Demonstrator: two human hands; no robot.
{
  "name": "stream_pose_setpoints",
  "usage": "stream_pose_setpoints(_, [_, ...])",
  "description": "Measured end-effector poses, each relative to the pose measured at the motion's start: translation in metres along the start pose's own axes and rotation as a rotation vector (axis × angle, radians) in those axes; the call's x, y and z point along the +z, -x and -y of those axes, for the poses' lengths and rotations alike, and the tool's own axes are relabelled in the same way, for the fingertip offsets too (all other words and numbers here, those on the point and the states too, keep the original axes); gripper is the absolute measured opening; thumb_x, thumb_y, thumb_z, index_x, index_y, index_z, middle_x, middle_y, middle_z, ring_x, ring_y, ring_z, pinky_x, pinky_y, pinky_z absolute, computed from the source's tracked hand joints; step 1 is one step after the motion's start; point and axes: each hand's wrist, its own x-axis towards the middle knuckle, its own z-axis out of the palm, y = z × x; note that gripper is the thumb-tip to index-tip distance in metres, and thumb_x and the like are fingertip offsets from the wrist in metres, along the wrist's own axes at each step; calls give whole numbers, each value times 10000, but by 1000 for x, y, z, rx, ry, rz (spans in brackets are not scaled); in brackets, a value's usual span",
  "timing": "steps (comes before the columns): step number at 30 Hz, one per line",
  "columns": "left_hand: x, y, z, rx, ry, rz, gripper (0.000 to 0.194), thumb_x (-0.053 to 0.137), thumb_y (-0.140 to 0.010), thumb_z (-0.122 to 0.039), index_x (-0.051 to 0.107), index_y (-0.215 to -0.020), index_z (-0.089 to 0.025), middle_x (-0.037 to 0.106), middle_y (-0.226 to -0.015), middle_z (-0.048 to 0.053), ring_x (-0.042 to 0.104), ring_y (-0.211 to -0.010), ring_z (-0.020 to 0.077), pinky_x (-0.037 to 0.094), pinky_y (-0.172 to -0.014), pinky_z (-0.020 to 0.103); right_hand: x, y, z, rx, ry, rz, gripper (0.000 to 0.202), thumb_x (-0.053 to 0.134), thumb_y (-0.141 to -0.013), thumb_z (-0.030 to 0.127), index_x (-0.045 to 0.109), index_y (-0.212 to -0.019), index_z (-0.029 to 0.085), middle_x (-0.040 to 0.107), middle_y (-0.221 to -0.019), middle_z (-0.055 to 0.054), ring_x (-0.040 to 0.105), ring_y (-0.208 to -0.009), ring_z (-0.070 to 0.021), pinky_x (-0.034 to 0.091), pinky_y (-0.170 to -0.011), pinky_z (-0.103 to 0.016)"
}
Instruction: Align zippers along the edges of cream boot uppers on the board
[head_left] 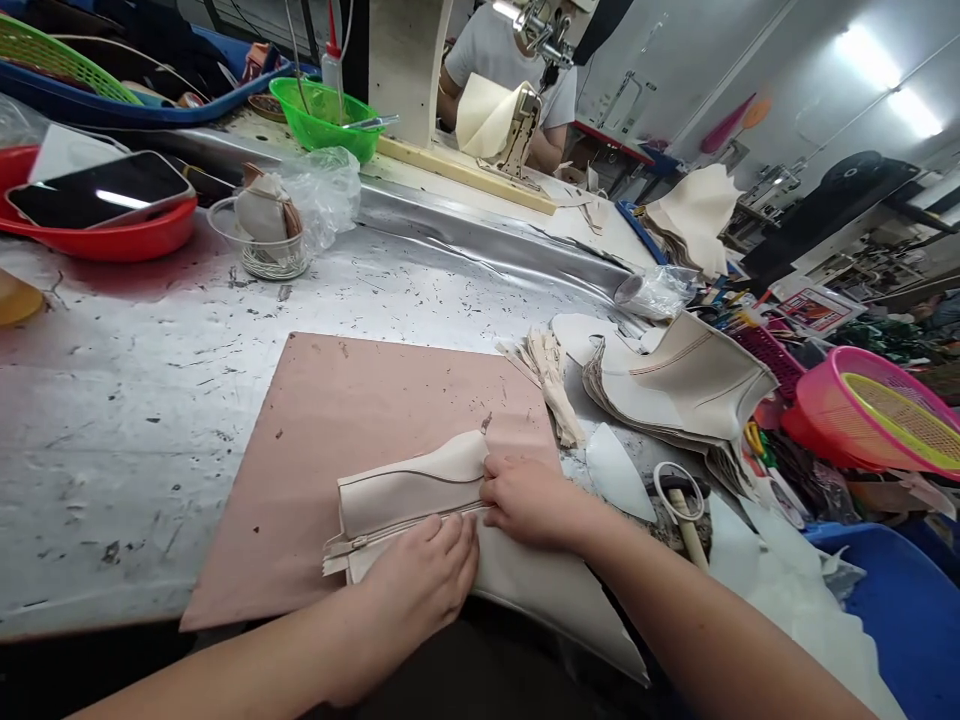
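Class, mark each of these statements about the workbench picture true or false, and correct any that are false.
1. Both hands rest on a cream leather piece with a zipper. True: the left hand and the right hand press on the cream leather piece along its zipper.
2. The leather piece lies on a green mat. False: it lies on a pink board.
3. A phone lies in a red tray. True: the phone sits in the red tray at far left.
4. The green basket stands next to the right hand. False: the green basket stands far back, near the sewing machine.
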Motion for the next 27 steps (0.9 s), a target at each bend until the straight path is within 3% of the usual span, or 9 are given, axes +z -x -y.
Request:
stream_pose_setpoints(4, [8, -7, -1, 71, -35, -44, 431, 509, -796, -215, 505, -1211, -100, 560, -1236, 155, 504, -1090, 234, 346, -887, 346, 11, 14, -15, 92, -234, -102, 168, 552, -758, 313, 598, -699, 162, 545, -846, -43, 525, -750, -166, 385, -668, -272])
stream_pose_setpoints(10, [17, -9, 6, 106, -68, -100, 373, 475, -840, -291, 543, -1180, -153, 586, -1226, 85, 527, -1004, 199, 379, -798, 328, 37, 39, -36, 82, -588, -286, 56, 530, -744, 161, 492, -707, 179, 486, -888, -13, 502, -812, -135, 411, -740, -251])
stream_pose_setpoints(13, [16, -12, 8, 102, -78, -112, 387, 450, -862, -395, 567, -1156, -172, 593, -1221, 62, 540, -913, 195, 382, -703, 327, 41, 39, -37, 71, -601, -303, 50, 523, -784, 179, 499, -740, 181, 489, -903, -19, 498, -819, -140, 414, -755, -266])
stream_pose_setpoints(17, [12, -21, 9, 135, -83, -50, 393, 499, -840, -388, 560, -1176, -195, 587, -1225, 80, 527, -819, 193, 342, -614, 326, 38, 35, -36, 70, -569, -306, 53, 513, -796, 170, 509, -744, 177, 487, -884, -18, 494, -810, -139, 411, -753, -264])
stream_pose_setpoints(22, [7, -36, 1, 84, -74, 70, 633, 478, -778, -605, 496, -1256, -191, 482, -1345, 72, 477, -743, 192, 285, -499, 327, 41, 31, -32, 119, -522, -320, 87, 497, -818, 182, 510, -732, 174, 501, -875, -28, 497, -808, -151, 411, -747, -275])
stream_pose_setpoints(27, [7, -43, -2, 44, -74, 132, 694, 505, -725, -662, 511, -1247, -205, 513, -1314, 80, 468, -749, 200, 282, -483, 315, 58, 38, -29, 224, -472, -550, 80, 556, -795, 223, 512, -746, 178, 514, -835, -42, 489, -800, -174, 408, -706, -286])
